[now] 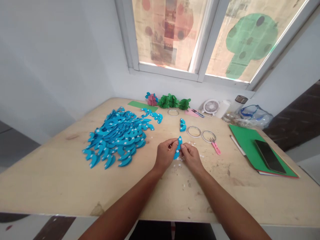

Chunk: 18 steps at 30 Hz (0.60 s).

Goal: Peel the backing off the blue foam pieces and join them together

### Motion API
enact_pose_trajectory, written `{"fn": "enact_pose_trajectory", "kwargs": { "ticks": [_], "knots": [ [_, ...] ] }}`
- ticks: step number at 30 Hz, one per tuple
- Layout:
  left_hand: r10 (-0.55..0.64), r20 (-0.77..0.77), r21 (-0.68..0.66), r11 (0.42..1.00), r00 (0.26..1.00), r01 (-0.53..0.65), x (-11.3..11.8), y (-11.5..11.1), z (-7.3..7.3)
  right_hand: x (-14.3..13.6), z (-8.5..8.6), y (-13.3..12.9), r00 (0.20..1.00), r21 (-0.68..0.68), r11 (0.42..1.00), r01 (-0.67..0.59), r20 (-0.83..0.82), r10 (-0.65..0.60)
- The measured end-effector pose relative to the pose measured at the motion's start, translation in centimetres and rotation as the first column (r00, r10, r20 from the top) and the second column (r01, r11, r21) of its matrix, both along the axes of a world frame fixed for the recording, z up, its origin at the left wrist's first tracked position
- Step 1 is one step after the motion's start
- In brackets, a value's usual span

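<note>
Between my two hands is a blue paper cutout (pixel 179 142) with small white squares on it, held just above the table. My left hand (pixel 166 154) pinches its left edge, and my right hand (pixel 192 156) has thumb and fingers closed on its right edge. Tiny white paper bits (pixel 179 165) lie scattered under and around the hands. Farther off, past the fingertips, lies a short stack of similar blue cutouts (pixel 183 125). A large heap of the same cutouts (pixel 120 133) spreads over the table to the left of my hands.
Tape rolls (pixel 194 132) and pink-handled scissors (pixel 215 146) lie right of my hands. A phone (pixel 269 156) rests on a green folder (pixel 250 146) beside a pen (pixel 237 145). Green paper figures (pixel 172 101), a small fan (pixel 211 107) and a bottle (pixel 236 108) stand along the wall.
</note>
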State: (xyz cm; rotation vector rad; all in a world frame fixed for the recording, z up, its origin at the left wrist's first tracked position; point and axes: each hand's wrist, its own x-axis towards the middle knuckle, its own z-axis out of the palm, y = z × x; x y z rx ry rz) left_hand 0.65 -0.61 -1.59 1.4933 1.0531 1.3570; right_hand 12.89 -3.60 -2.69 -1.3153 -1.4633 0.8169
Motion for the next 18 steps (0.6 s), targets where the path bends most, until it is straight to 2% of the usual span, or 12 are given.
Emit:
{"fn": "enact_pose_trajectory", "kwargs": {
  "ticks": [5, 10, 18],
  "knots": [
    [-0.011, -0.078, 0.061, 0.998, 0.997, 0.016, -0.06, -0.06, -0.03, 0.03, -0.09, 0.08, 1.0, 0.004, 1.0, -0.005, -0.019, 0.005],
    [0.047, -0.021, 0.024, 0.999, 0.999, -0.047, 0.09, -0.16, -0.1, 0.1, -0.02, 0.11, 1.0, -0.002, 1.0, 0.004, -0.029, -0.004],
    [0.073, -0.044, 0.086, 0.994, 0.996, -0.069, 0.38, -0.54, -0.16, 0.21, -0.62, 0.25, 0.999, -0.011, 1.0, -0.008, -0.046, 0.007]
  ]
}}
